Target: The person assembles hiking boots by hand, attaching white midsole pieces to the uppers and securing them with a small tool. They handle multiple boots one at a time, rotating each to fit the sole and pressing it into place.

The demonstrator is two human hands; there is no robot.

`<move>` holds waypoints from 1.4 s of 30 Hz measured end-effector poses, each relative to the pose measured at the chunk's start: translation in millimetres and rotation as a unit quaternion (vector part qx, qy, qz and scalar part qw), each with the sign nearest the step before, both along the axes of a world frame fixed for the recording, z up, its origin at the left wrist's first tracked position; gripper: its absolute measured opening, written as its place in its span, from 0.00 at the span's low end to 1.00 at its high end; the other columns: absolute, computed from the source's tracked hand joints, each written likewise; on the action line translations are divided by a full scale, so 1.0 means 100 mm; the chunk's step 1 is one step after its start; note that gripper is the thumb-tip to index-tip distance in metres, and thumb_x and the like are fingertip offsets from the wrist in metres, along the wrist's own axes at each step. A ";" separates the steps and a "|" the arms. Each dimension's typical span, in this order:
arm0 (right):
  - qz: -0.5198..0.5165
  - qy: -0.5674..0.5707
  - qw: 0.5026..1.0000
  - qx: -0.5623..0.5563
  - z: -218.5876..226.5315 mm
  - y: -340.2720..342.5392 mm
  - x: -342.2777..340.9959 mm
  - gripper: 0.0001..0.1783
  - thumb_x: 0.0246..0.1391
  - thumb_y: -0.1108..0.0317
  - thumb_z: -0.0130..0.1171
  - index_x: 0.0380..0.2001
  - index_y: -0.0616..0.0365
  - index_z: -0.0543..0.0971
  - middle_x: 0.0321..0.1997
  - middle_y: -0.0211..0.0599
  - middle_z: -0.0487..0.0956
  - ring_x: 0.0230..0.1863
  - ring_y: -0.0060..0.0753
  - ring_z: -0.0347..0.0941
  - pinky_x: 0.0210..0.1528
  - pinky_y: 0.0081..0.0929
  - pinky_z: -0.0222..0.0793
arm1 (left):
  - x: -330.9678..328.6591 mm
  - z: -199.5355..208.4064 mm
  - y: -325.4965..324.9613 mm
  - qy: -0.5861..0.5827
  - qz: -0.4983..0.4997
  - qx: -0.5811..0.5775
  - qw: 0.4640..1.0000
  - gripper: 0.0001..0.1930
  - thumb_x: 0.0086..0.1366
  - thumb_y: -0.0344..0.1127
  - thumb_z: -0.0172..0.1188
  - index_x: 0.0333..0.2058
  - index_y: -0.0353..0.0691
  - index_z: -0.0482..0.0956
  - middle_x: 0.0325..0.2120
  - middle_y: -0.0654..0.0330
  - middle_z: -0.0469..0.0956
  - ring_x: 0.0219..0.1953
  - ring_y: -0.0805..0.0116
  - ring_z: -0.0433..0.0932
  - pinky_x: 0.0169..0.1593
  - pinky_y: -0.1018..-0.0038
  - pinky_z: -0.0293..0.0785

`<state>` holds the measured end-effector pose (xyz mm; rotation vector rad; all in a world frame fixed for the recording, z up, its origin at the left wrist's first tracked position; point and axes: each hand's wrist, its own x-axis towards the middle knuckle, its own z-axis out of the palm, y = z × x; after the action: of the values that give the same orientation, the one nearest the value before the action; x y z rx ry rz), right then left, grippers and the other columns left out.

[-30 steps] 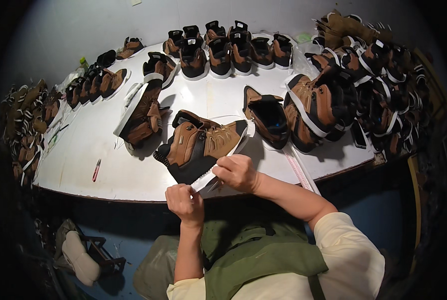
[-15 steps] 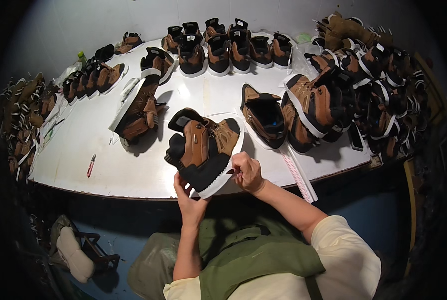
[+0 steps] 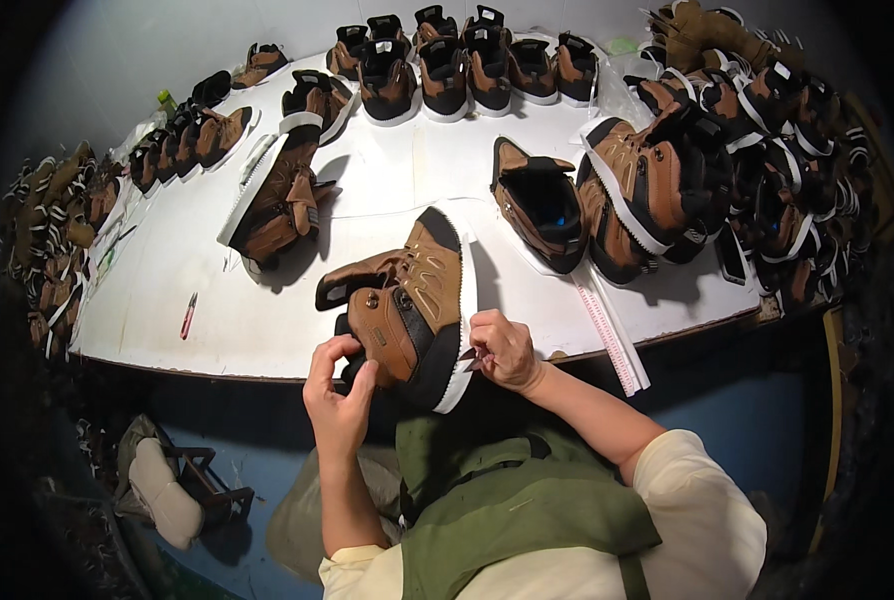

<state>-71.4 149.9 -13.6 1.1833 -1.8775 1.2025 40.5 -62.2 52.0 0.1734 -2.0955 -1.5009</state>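
Note:
A brown and black lace-up boot (image 3: 429,290) with a white sole edge is tilted on its side, toe pointing away, at the near edge of the table. My left hand (image 3: 335,398) is closed at the boot's heel and collar, thumb and fingers curled against it. My right hand (image 3: 507,350) is closed in a pinch beside the white sole edge. A small dark pointed tool (image 3: 469,358) sticks out of its fingers toward the sole; its handle is hidden in the hand.
On the white table (image 3: 167,270), another boot (image 3: 279,200) lies on its side at left. An upright boot (image 3: 542,210) and more boots stand at right. A ruler strip (image 3: 612,335) crosses the near edge. A red pen-like tool (image 3: 188,316) lies left. Boots (image 3: 442,75) line the back.
The boot has turned so its toe points farther away and its side faces up more. My left hand has shifted from under the sole to the heel and collar. The right hand stays near the sole.

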 end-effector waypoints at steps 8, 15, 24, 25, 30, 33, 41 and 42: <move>-0.002 -0.050 0.999 0.003 -0.08 0.02 0.06 0.02 0.52 0.75 0.50 0.30 0.59 0.69 0.33 0.40 0.73 0.19 0.36 0.70 0.20 0.29 0.66 | 0.02 -0.06 0.13 -0.055 -0.027 0.170 0.983 0.26 0.54 0.26 0.66 0.51 0.27 0.70 0.41 0.57 0.77 0.45 0.72 0.74 0.53 0.76 0.67; 0.014 -0.140 0.990 0.008 -0.01 0.13 0.17 0.11 0.44 0.87 0.51 0.30 0.60 0.72 0.36 0.38 0.72 0.22 0.28 0.68 0.24 0.23 0.66 | 0.05 -0.12 0.20 -0.079 -0.040 0.214 0.973 0.28 0.54 0.26 0.68 0.53 0.26 0.71 0.40 0.59 0.78 0.43 0.73 0.75 0.50 0.77 0.70; 0.023 -0.538 0.824 -0.177 0.11 0.19 0.39 0.14 0.59 0.71 0.58 0.46 0.62 0.70 0.38 0.23 0.67 0.28 0.08 0.55 0.31 0.08 0.55 | 0.19 -0.35 0.17 -0.107 -0.094 0.315 0.938 0.23 0.53 0.26 0.68 0.47 0.32 0.71 0.41 0.59 0.77 0.44 0.74 0.74 0.51 0.76 0.69; 0.024 -0.541 0.824 -0.170 0.11 0.16 0.39 0.17 0.57 0.71 0.61 0.48 0.62 0.69 0.37 0.22 0.67 0.28 0.08 0.55 0.32 0.08 0.55 | 0.21 -0.38 0.18 -0.113 -0.094 0.310 0.939 0.25 0.52 0.28 0.69 0.48 0.32 0.70 0.41 0.60 0.77 0.44 0.73 0.74 0.50 0.76 0.69; 0.049 -0.572 0.806 -0.144 0.16 0.06 0.36 0.12 0.59 0.68 0.61 0.41 0.62 0.72 0.34 0.20 0.70 0.33 0.08 0.61 0.36 0.13 0.61 | 0.31 -0.47 0.19 -0.109 -0.097 0.295 0.944 0.31 0.48 0.34 0.73 0.50 0.33 0.69 0.42 0.60 0.76 0.44 0.72 0.74 0.48 0.75 0.70; 0.042 -0.598 0.786 -0.152 0.12 0.05 0.34 0.09 0.61 0.66 0.59 0.36 0.61 0.74 0.32 0.18 0.70 0.34 0.09 0.61 0.38 0.13 0.62 | 0.35 -0.45 0.20 -0.120 -0.111 0.292 0.942 0.31 0.50 0.32 0.72 0.51 0.31 0.69 0.45 0.59 0.75 0.48 0.70 0.73 0.54 0.73 0.67; 0.092 -0.620 0.737 -0.254 0.00 0.01 0.35 0.07 0.64 0.65 0.56 0.35 0.56 0.75 0.33 0.17 0.70 0.34 0.09 0.61 0.42 0.13 0.59 | 0.46 -0.51 0.21 -0.126 -0.115 0.292 0.941 0.32 0.51 0.28 0.72 0.54 0.30 0.68 0.49 0.57 0.74 0.51 0.68 0.72 0.58 0.71 0.66; 0.093 -0.619 0.731 -0.271 0.02 0.00 0.35 0.08 0.64 0.64 0.56 0.33 0.56 0.75 0.31 0.16 0.69 0.33 0.09 0.59 0.40 0.13 0.58 | 0.47 -0.50 0.21 -0.128 -0.115 0.292 0.941 0.32 0.51 0.28 0.72 0.54 0.30 0.67 0.49 0.57 0.74 0.51 0.68 0.72 0.58 0.71 0.66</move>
<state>-36.3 149.4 -11.3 0.1003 -1.8686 2.8597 87.2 -41.3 1.5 0.3680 -1.8370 -2.3287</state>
